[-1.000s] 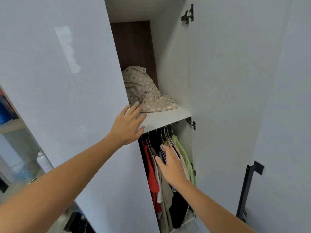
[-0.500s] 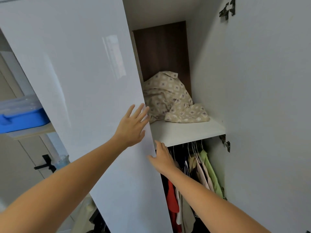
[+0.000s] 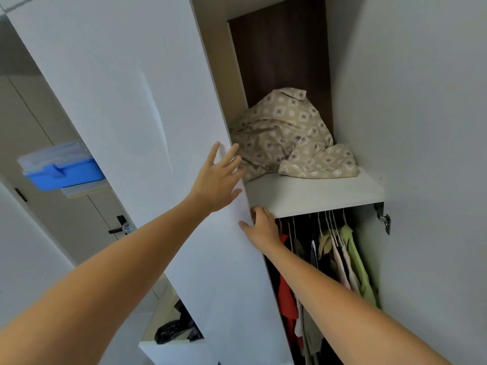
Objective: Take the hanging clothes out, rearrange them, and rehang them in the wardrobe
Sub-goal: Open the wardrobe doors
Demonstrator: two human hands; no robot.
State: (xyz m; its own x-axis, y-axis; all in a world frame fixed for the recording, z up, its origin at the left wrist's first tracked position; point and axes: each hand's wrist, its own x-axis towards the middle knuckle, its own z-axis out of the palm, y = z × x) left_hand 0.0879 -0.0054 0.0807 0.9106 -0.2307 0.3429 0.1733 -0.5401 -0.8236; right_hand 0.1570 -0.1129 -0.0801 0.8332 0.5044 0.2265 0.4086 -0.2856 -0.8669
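Left hand [image 3: 220,179]: flat on the door [image 3: 147,133], fingers spread wide and straight, tips at its free edge; half a second ago it lay just the same
Right hand [image 3: 259,226]: fingers curled round the door edge, thumb on the door's face, just under the shelf [image 3: 316,197]; a second ago it lay lower, against the clothes
Door: swung further open than before, more of the inside showing
Clothes [image 3: 340,259]: on hangers under the shelf, right of and below the right fingers; red nearest, green farthest
Cloth [image 3: 292,135]: patterned heap on the shelf, just right of the left fingertips
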